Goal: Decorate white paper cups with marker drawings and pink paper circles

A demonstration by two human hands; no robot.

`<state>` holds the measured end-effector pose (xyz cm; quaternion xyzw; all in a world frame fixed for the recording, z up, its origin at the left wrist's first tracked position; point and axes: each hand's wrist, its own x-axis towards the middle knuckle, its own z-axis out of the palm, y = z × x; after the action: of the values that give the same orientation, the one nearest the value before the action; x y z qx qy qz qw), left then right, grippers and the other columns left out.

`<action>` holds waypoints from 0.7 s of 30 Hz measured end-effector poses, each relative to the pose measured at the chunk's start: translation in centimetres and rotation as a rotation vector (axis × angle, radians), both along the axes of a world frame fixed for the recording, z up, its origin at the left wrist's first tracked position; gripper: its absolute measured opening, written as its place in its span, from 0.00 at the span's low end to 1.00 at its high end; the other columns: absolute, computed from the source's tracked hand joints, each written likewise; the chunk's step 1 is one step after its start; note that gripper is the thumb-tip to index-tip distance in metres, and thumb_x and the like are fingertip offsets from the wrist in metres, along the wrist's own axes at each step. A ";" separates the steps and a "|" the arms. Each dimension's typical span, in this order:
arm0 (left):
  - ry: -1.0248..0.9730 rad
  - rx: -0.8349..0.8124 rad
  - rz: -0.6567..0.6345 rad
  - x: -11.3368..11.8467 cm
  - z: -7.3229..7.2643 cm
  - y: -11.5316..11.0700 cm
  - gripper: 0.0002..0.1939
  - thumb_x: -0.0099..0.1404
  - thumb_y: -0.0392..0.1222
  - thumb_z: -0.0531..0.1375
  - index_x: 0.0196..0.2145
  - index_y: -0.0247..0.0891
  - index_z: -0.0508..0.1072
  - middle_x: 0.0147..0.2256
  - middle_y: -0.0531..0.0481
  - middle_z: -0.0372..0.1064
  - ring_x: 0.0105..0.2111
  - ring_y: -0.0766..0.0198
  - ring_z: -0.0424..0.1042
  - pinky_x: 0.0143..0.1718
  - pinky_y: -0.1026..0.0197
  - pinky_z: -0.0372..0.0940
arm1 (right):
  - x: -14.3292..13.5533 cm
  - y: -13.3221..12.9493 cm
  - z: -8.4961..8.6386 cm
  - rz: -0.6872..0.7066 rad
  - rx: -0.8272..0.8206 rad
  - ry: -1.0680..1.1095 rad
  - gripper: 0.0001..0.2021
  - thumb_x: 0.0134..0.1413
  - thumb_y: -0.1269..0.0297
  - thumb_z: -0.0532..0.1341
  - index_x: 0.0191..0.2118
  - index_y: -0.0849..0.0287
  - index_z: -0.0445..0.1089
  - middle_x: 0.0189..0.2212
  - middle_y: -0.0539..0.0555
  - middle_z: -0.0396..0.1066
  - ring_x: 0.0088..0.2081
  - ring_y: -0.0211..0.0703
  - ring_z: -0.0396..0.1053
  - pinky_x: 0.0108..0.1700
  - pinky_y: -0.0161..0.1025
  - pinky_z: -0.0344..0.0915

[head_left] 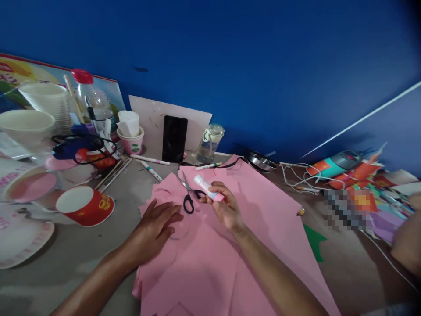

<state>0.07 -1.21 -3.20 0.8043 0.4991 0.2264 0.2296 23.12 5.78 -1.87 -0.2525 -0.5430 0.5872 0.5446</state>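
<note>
My right hand (227, 207) is closed around a glue stick (204, 184), a pale tube with a pink end, tilted above pink paper (263, 228). My left hand (158, 228) rests on the left part of the paper with its fingers stretched out. By its fingertips a thin round outline (179, 238) shows on the paper; whether it is drawn or a clear disc I cannot tell. Black-handled scissors (188, 199) lie between my two hands, blades parted and pointing away from me.
A red paper cup (86, 206) lies tipped over at left, near stacked cups (26, 127) and a red-capped bottle (94, 98). Behind the paper stand a black phone (174, 139) and a clear water bottle (209, 142). Markers (150, 160), tape (260, 161) and white cables (305, 177) lie around. Another person's arm (408, 237) shows at right.
</note>
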 end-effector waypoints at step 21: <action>0.244 0.204 0.210 -0.3 -0.1 0.0 0.15 0.64 0.46 0.58 0.46 0.36 0.72 0.45 0.40 0.70 0.46 0.47 0.65 0.53 0.38 0.54 | 0.0 0.7 0.9 0.099 -0.537 0.369 0.07 0.43 0.64 0.68 0.27 0.57 0.68 0.30 0.49 0.72 0.37 0.38 0.72 0.57 0.41 0.65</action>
<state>-0.21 -1.16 -3.30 0.7883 0.5790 0.1993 0.0598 23.08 6.47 -1.02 -0.2497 -0.2725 0.7709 0.5187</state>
